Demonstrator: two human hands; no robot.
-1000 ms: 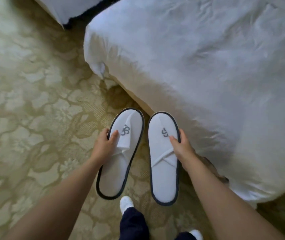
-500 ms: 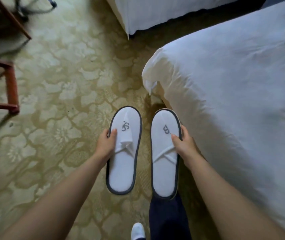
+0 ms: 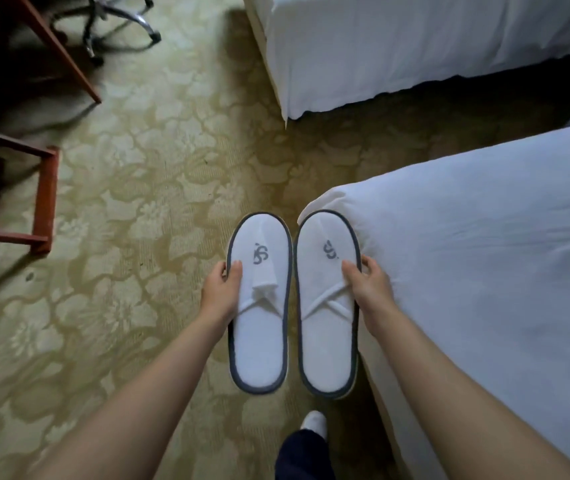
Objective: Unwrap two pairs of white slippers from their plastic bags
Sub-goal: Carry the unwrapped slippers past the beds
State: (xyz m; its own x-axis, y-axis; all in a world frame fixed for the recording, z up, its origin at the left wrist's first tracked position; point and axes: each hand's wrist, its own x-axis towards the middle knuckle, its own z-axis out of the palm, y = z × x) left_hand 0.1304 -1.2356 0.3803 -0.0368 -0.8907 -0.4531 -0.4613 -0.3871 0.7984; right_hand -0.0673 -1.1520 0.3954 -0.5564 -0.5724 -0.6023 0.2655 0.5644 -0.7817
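- Slippers, two, white w/ dark grey edging, held side by side in mid-frame, toes toward top, nearly touching along inner edges.
- Left slipper (image 3: 259, 306): grey logo on flattened upper, strap folded into a cross at mid-length; no plastic visible on it.
- Right slipper (image 3: 327, 303): same logo, partly blurred; crossed strap too; its toe overlaps the corner of the near bed.
- Left hand (image 3: 219, 296) clamps the left slipper's outer edge, thumb on top; fingers under the sole are hidden.
- Right hand (image 3: 368, 289) clamps the right slipper's outer edge, thumb on top; one fingertip shows past the rim, rest hidden underneath.
- Both forearms bare, cut off at bottom of frame.
- Near bed (image 3: 484, 271), white cover, fills right side, cut off at right edge.
- Second bed (image 3: 398, 46) at top right, only a corner in view.
- Carpet (image 3: 121, 202), olive floral pattern, blurred toward left.
- Wooden furniture legs (image 3: 46, 188) at left, smeared; chair base (image 3: 114, 26) w/ castors upper left, partly cut off.
- Dark trouser leg (image 3: 302, 455) & white shoe toe (image 3: 314, 422) at bottom centre.
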